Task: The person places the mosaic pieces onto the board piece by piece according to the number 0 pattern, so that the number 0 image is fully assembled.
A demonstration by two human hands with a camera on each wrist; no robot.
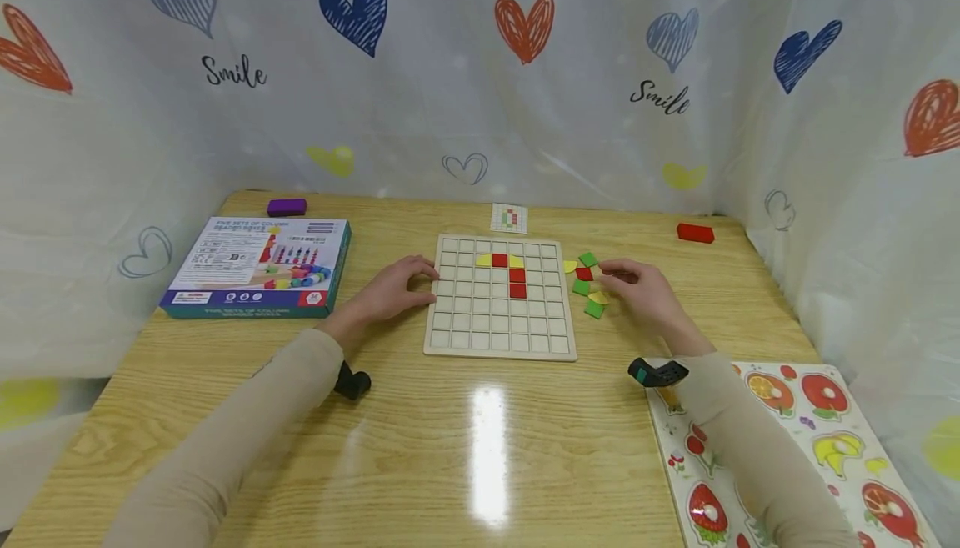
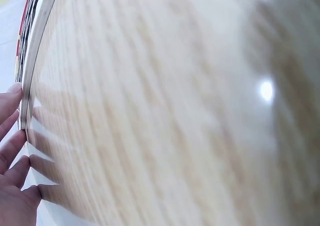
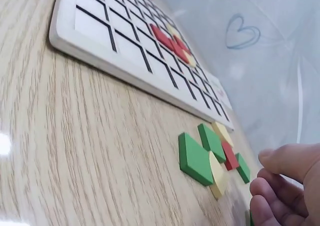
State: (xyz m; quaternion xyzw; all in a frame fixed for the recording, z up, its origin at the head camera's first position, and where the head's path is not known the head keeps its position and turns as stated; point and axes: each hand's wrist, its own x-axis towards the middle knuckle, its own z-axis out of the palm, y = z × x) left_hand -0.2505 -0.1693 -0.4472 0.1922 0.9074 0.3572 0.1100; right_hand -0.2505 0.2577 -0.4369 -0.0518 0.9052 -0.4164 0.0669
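Observation:
A pale grid board (image 1: pixel 498 346) lies on the table with red square tiles (image 1: pixel 517 291) and yellow curved tiles (image 1: pixel 485 260) in some upper cells. My left hand (image 1: pixel 392 288) rests its fingertips and thumb against the board's left edge; in the left wrist view those fingers (image 2: pixel 15 153) touch its side. Right of the board my right hand (image 1: pixel 637 289) hovers by a loose group of green tiles (image 1: pixel 594 309), a red tile (image 1: pixel 584 274) and yellow curved tiles (image 1: pixel 571 266). Its thumb and loosely bent fingers stand apart. Beneath them, a green tile (image 3: pixel 251 218) is mostly hidden.
Behind the board lies a small pattern card (image 1: pixel 509 218). A boxed set (image 1: pixel 255 268) lies at left, a purple block (image 1: pixel 287 208) behind it. A red block (image 1: pixel 695 233) sits at far right. Under the right forearm is a fruit puzzle board (image 1: pixel 795 423).

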